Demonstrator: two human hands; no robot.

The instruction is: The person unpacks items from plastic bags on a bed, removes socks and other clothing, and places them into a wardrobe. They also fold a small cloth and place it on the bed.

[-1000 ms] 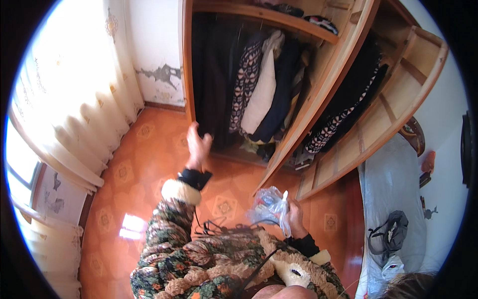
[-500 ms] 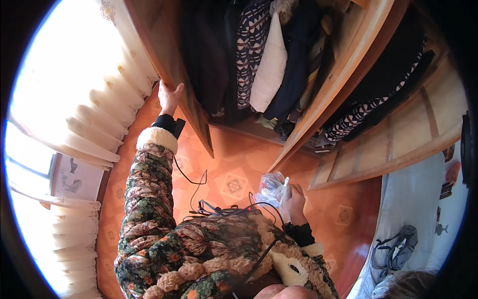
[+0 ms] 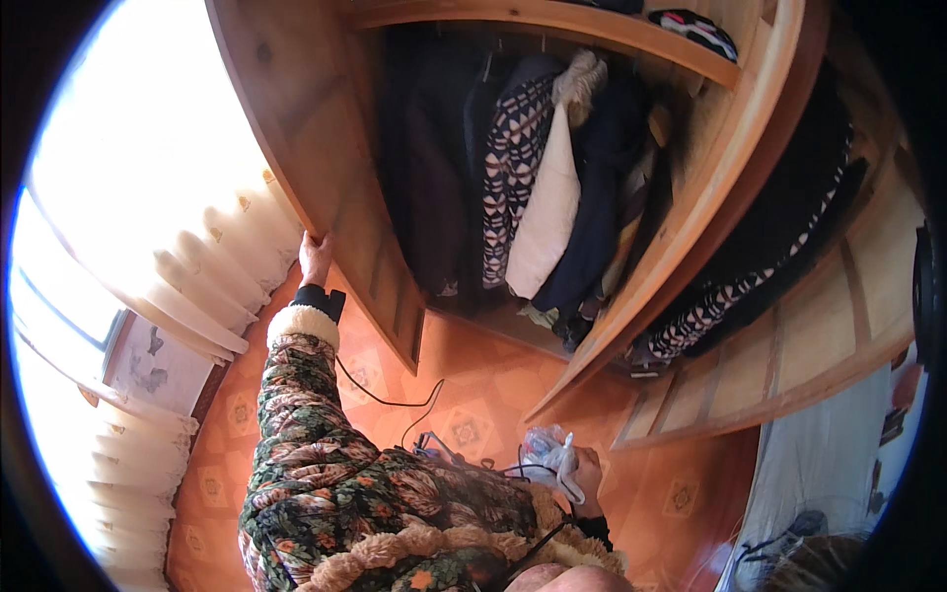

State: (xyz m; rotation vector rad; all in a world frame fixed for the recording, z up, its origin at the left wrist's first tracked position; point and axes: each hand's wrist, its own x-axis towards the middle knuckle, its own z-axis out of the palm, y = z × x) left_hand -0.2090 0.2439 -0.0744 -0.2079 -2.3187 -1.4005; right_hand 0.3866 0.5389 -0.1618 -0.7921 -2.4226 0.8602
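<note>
At the left, my left hand [image 3: 315, 259] is closed round the free edge of an open wooden wardrobe door [image 3: 311, 148], arm stretched forward. My right hand [image 3: 589, 481], partly hidden by its sleeve and the bag, holds a clear plastic bag [image 3: 549, 460] low in front of me. What is in the bag I cannot make out. Between the doors, clothes hang in the wardrobe: a dark and white patterned garment [image 3: 515, 173], a white one [image 3: 546, 222] and several dark ones [image 3: 434, 187]. A wooden shelf [image 3: 533, 14] runs above them.
Right of the opening is a wooden panel [image 3: 681, 212], and beyond it another open door [image 3: 789, 345] beside more dark clothing [image 3: 760, 227]. Pale curtains [image 3: 232, 257] hang at the left. Dark cables [image 3: 390, 402] trail over the orange patterned floor [image 3: 464, 429].
The view has tilted up, so the wardrobe's upper shelf now shows and both hands appear lower. My left thumb, spread before, now lies closer to the door edge. The right hand still holds the bag.
</note>
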